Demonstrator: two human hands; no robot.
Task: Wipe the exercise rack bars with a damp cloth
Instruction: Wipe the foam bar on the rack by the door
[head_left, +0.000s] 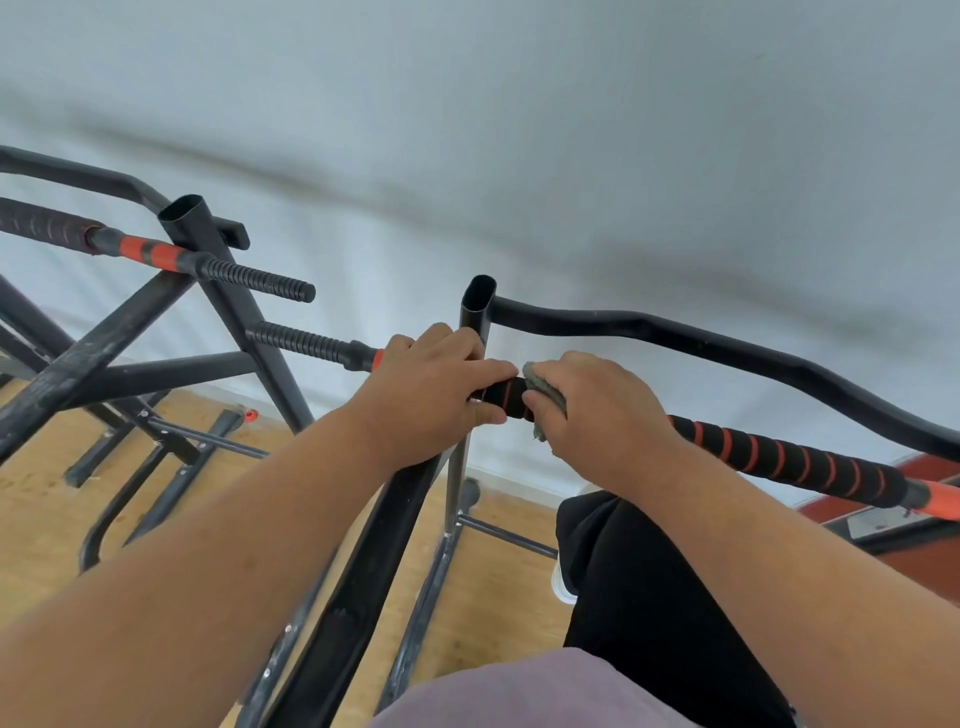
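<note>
Head view, left to right. Exercise rack (228, 291): black steel tubing, scuffed paint, open-ended uprights, angled braces. Far left a second bar (156, 252) with dark wrap, orange bands and a ribbed black end sticking past its upright. Left hand (431, 392) curled round the bar right at the centre upright (475, 322), thumb along the near side; it grips the bar, no cloth in it. Padded bar (779, 457) runs from that upright down to the right: black foam with a red spiral stripe, ending in an orange section at the frame's right edge. Right hand (608, 415) just beside the left, fingers wrapped round the foam with the cloth (543, 395) bunched under them; cloth is grey, a corner hangs below the bar. Short stretch of foam shows between the two hands. Curved black top rail (727, 338) runs behind and above the padded bar, apart from it. Foam right of the right hand is uncovered up to the orange end. White wall (571, 130) behind, wood floor (41, 493) below, rack feet on it. Person's dark trouser leg (649, 597) under the right forearm.
</note>
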